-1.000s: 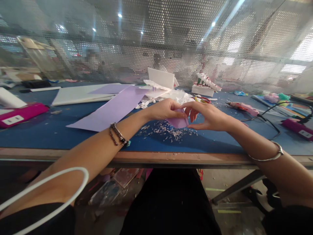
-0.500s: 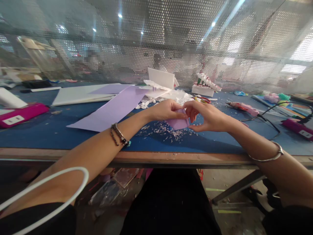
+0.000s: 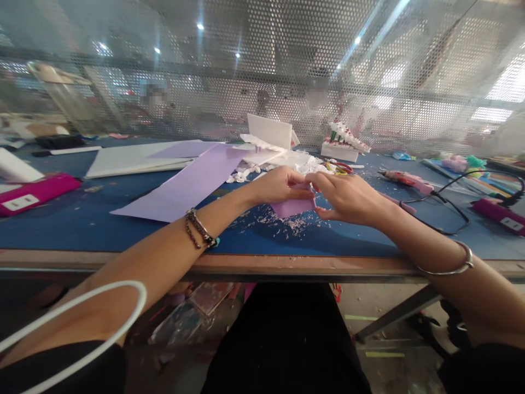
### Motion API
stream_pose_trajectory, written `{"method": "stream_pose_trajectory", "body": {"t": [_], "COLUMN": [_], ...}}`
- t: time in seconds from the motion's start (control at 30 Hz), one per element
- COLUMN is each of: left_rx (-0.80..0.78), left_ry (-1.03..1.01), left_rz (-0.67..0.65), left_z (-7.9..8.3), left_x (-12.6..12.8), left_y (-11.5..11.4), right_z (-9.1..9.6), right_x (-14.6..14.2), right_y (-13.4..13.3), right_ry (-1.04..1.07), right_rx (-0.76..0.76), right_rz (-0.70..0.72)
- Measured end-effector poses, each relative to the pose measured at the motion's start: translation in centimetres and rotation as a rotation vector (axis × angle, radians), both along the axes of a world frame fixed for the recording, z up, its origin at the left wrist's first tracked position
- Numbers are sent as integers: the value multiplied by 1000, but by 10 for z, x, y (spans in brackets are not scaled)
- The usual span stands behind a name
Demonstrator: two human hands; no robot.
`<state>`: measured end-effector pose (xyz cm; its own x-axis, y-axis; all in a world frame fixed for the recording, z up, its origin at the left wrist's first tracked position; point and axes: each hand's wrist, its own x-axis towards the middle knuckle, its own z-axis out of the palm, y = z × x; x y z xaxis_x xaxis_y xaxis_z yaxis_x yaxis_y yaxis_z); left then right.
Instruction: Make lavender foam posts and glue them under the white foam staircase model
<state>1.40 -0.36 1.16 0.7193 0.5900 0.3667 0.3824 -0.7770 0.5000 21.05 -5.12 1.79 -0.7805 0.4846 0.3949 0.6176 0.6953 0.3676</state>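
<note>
Lilac piece (image 3: 292, 207) sits pinched between both my hands just above the blue table (image 3: 102, 230): my left hand (image 3: 275, 186) is closed on its upper left edge, and my right hand (image 3: 348, 198) grips its right side with the fingers curled over the top. Pale shavings (image 3: 283, 221) lie scattered under my hands. A long lilac strip (image 3: 188, 183) runs away beyond my left hand, white scraps (image 3: 287, 160) are heaped just past my fingertips, and a glue gun (image 3: 404, 179) lies beyond my right hand.

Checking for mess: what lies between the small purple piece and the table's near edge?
Head view: pale shavings lie scattered just below the small purple piece; nearer the edge, only blue table top shows.
</note>
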Motion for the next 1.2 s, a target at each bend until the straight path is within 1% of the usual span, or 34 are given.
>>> {"method": "stream_pose_trajectory", "body": {"t": [0.1, 0.17, 0.23, 0.37, 0.43, 0.5, 0.6, 0.7, 0.8, 0.9, 1.03, 1.1, 1.2], "left_rx": [-4, -49, -117, -229, -264, -277, -270, -253, -227, -210, -120, -73, -73], "left_ry": [13, 7, -7, -24, -30, -34, -13, 10, 29, 19, -11, -6, 11], "left_rz": [19, 15, 1, -55, -66, -58, -47, -43, -26, -4, 47, 66, 70], "left_z": [-2, -2, 0, 6, 7, 7, 7, 9, 8, 6, 2, 0, -1], "left_x": [0, -1, -2, -5, -6, -7, -7, -7, -7, -6, -1, 2, 3], "left_y": [3, 3, 2, 0, -1, -2, -4, -5, -3, -1, -1, -1, 0], "right_z": [-1, -3, -5, -8, -8, -7, -6, -5, -3, -1, -1, -2, -4], "right_x": [-3, -3, -1, 3, 3, 2, 1, 2, 4, 4, -1, -4, -7], "right_y": [-3, -2, 1, 10, 11, 11, 10, 9, 8, 5, 0, -3, -5], "right_ry": [-42, -25, 43, 246, 313, 350, 352, 302, 246, 174, 26, -24, -45], "right_rx": [71, 59, -27, -293, -390, -443, -421, -348, -293, -221, -38, 33, 73], "right_rz": [-10, -4, 43, 283, 370, 403, 418, 379, 296, 164, -8, -51, -61]}}
